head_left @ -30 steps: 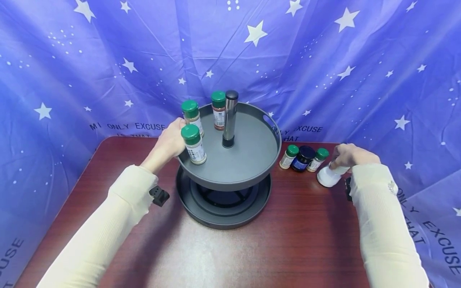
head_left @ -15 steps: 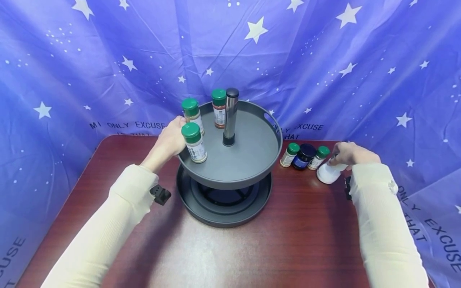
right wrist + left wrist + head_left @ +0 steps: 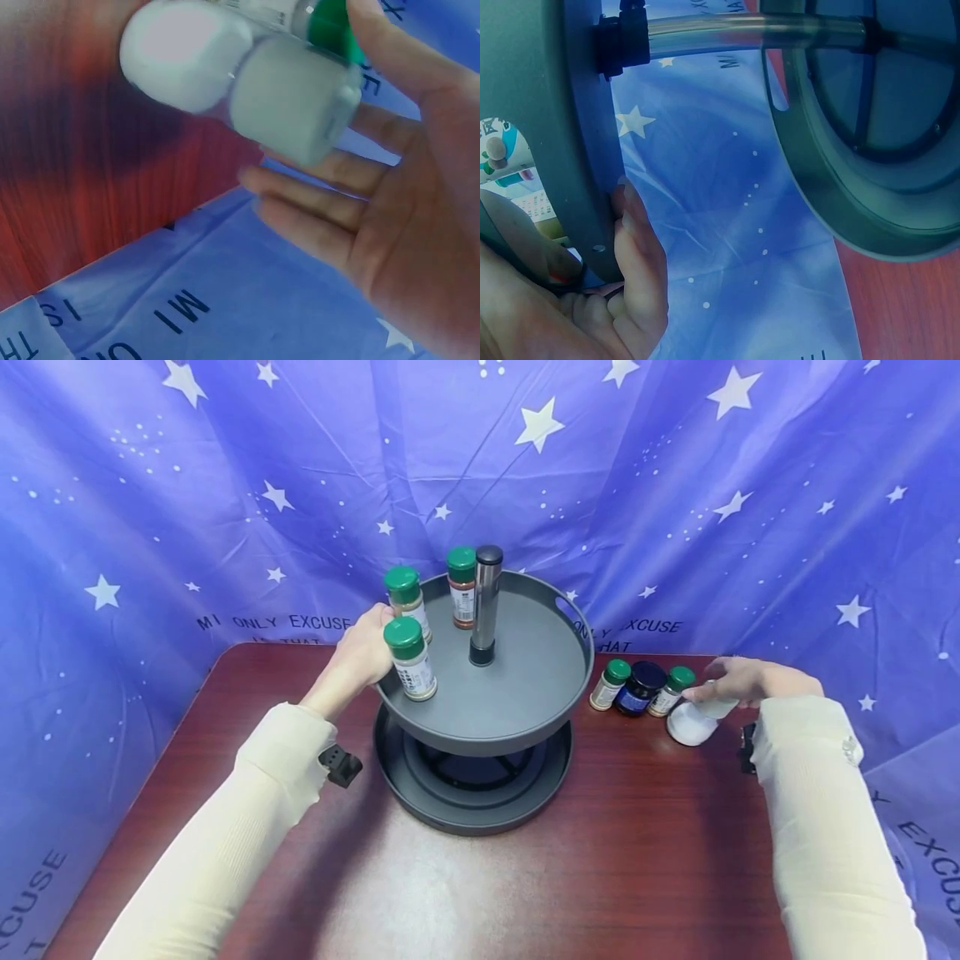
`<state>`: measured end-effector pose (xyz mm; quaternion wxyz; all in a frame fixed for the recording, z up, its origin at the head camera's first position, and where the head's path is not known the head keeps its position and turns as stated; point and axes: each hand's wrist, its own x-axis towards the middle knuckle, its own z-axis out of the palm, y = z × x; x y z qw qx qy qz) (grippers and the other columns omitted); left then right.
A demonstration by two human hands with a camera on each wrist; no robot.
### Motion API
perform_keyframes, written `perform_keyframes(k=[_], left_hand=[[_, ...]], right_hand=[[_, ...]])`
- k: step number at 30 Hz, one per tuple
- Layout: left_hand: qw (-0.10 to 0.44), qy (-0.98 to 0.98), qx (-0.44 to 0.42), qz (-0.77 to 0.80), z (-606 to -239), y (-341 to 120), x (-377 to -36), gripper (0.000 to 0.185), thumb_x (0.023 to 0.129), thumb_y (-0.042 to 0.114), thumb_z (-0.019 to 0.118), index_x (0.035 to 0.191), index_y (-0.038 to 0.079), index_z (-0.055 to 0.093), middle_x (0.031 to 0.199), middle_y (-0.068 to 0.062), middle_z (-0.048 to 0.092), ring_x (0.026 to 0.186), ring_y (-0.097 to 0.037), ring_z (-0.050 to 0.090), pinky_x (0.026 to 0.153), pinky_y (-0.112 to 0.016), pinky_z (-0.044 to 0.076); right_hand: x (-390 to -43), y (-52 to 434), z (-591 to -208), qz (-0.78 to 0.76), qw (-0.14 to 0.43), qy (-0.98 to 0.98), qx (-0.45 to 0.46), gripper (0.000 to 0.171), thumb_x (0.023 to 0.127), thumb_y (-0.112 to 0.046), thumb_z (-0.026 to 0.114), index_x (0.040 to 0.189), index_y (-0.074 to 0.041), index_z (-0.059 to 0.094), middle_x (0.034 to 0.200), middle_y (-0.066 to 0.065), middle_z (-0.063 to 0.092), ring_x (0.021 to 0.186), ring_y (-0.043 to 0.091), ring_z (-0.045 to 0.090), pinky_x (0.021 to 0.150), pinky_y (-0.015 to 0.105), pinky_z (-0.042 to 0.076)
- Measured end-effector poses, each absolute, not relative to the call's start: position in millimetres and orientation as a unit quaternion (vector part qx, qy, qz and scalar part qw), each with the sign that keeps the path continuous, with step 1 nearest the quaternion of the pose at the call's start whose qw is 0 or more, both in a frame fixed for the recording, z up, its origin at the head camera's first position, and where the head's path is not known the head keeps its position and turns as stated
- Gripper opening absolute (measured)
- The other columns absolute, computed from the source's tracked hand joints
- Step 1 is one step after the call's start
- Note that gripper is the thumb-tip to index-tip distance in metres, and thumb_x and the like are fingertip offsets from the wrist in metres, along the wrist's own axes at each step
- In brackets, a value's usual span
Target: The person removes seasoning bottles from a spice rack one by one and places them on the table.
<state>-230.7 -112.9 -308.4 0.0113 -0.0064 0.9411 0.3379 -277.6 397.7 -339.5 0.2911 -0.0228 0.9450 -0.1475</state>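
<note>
One white jar [image 3: 691, 726] stands roughly upright.

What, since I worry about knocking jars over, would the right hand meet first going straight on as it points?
Probably the pale-capped white jar, whose cap sits within the open right hand; whether they touch is unclear.

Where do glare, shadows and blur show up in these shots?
Head view: glare low on the table, soft shadow beside the left sleeve. Left wrist view: bluish cast over the upper tray. Right wrist view: jar blurred, its white end washed out.
</note>
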Motion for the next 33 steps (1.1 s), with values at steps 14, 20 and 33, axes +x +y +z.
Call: perform_keyframes(k=[14,20,33], left_hand=[[0.014,0.941,-0.005,0.338,-308,-113,-229,0.055,0.106,0.035,0.010,0.135,0.006,0.046,0.139,-0.019,0.053,0.131,-0.045,0.049,0.107,-0.058,0.039],[0.014,0.941,-0.005,0.338,-307,-112,-229,0.054,0.106,0.035,0.010,0.134,0.005,0.046,0.138,-0.019,0.053,0.130,-0.045,0.049,0.106,-0.059,0.039],[0.016,0.941,-0.005,0.338,-307,-112,-229,0.055,0.106,0.035,0.009,0.134,0.006,0.046,0.138,-0.020,0.053,0.130,-0.045,0.049,0.106,-0.059,0.039]], right_hand=[[-280,406,-323,-0.194,0.247,0.949,-0.029,0.098,0.099,-0.067,0.022,0.149,0.016,0.008,0.148,0.048,0.011,0.135,0.066,0.018,0.107,0.075,0.023],[-281,402,-318,-0.225,0.236,0.945,-0.034,0.094,0.101,-0.064,0.021,0.151,0.014,0.005,0.150,0.045,0.014,0.136,0.065,0.018,0.108,0.073,0.022],[-281,374,-289,-0.225,0.178,0.956,-0.055,0.088,0.099,-0.066,0.027,0.157,-0.002,0.008,0.158,0.034,0.012,0.139,0.059,0.021,0.105,0.077,0.020]])
